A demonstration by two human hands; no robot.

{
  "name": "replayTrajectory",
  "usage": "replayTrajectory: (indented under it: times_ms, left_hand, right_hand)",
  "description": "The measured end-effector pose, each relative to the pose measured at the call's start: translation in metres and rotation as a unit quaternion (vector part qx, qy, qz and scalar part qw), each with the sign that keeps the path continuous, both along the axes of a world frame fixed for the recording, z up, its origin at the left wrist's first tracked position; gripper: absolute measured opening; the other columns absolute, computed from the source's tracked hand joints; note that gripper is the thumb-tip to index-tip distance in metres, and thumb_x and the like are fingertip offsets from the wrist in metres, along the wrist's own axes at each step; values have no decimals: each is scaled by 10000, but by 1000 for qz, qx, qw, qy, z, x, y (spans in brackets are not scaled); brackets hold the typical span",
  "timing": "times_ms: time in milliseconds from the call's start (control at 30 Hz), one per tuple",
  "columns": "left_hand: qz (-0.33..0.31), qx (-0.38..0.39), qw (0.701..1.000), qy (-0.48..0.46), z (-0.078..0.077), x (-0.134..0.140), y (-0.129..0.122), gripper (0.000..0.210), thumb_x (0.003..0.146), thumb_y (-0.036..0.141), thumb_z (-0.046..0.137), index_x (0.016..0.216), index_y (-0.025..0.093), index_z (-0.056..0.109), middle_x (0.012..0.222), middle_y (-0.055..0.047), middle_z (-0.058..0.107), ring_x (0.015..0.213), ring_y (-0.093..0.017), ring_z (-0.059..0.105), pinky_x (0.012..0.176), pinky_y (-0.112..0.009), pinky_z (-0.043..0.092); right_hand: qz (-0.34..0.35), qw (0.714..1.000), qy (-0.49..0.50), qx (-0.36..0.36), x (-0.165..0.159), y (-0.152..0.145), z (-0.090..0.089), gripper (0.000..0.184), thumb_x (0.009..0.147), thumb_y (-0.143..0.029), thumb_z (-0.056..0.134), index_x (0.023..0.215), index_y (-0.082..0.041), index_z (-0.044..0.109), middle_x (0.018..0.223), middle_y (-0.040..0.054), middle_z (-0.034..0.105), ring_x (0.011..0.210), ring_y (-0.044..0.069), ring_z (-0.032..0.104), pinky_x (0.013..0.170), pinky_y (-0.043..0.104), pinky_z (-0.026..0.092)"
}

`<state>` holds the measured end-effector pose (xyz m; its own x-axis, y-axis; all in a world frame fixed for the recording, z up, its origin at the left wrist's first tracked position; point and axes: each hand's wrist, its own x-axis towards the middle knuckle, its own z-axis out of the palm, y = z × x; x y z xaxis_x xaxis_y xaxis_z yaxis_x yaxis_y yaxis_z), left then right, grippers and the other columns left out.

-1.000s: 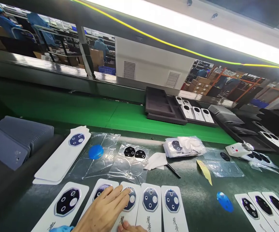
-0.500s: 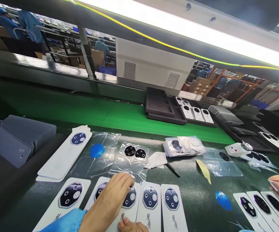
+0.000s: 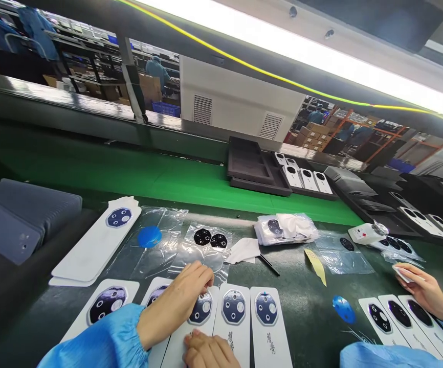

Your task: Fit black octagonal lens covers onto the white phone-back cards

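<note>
A slim white panel (image 3: 178, 343) is laid flat on the dark green table (image 3: 309, 322), in a row between similar panels (image 3: 243, 343), its upper part marked by a glossy dark octagonal plate (image 3: 201, 309) with a silvery rim, small pale rings and a pale round disc. The plate is partly covered by the left hand (image 3: 183, 296), its fingers bent and bunched close together, and the panel's lower part by the right hand (image 3: 211, 351), its fingers loosely curled; whether anything is pinched by either cannot be told.
</note>
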<state>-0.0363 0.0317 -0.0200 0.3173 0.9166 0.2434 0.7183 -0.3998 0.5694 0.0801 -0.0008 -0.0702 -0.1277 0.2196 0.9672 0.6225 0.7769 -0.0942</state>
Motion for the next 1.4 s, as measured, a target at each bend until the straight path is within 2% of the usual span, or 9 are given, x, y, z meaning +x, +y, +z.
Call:
replayTrajectory:
  times_ms: [167,367,600,800,900,1033,1167,1267,1400]
  left_hand:
    - [-18,15,999,25,-5,0,1,308,796,-53,282,804,208,445,801,-4,496,736,-177,446,704,-292,359]
    - [-36,40,997,61,-2,-2,-2,401,629,-121,312,830,203,436,824,-1,490,750,-176,431,728,-288,351]
    - [-35,65,993,87,-9,2,-8,285,770,-59,328,829,199,434,801,-23,495,731,-196,421,687,-309,335]
    - [-63,49,994,79,-3,-8,-24,386,590,-66,369,845,223,391,815,0,477,726,-181,428,676,-274,380]
    - [-79,16,996,41,-4,-15,-34,372,676,-80,338,866,232,402,830,8,500,744,-167,472,694,-246,415]
    - [-55,-43,997,-28,-14,-21,-49,279,841,-6,330,869,247,443,829,21,524,742,-144,510,664,-206,434]
    - [-44,-97,991,-83,-24,-29,-59,253,867,45,343,825,249,486,828,20,560,713,-137,531,654,-201,464]
    - [-17,-63,995,-77,-23,-33,-58,260,863,56,368,906,255,530,850,5,600,749,-154,563,686,-216,485]
    - [46,9,998,-45,-8,-26,-47,280,904,118,397,1105,266,524,1080,-42,614,1014,-213,560,857,-295,479]
  right_hand:
    - [7,1000,-12,-2,3,2,4,446,947,-26,430,526,-164,476,454,-60,608,390,28,559,447,219,342]
    - [2,1000,-16,-16,5,0,-2,471,936,-22,450,490,-176,446,428,-61,562,374,41,500,456,244,326]
    - [-9,999,-28,-18,6,2,3,470,915,1,462,479,-173,444,402,-69,513,369,42,440,468,235,318]
    - [2,998,-14,-54,6,-2,-8,441,933,-22,434,522,-177,467,452,-62,552,397,54,484,496,249,323]
    - [2,998,-17,-59,7,-3,-7,434,937,-31,438,529,-178,467,452,-62,552,396,54,487,496,247,326]
    - [8,998,-18,-58,8,-4,-4,425,945,-36,423,550,-176,492,458,-59,572,391,57,495,510,247,346]
    - [14,998,-10,-61,7,-5,-1,427,974,-72,384,585,-172,528,484,-49,611,406,58,534,529,236,369]
    - [21,997,-5,-68,7,-5,1,434,979,-81,382,577,-173,514,495,-45,625,421,59,561,520,230,370]
    - [23,998,-7,-63,7,-4,2,410,981,-108,410,597,-173,538,531,-31,657,456,69,600,526,230,382]
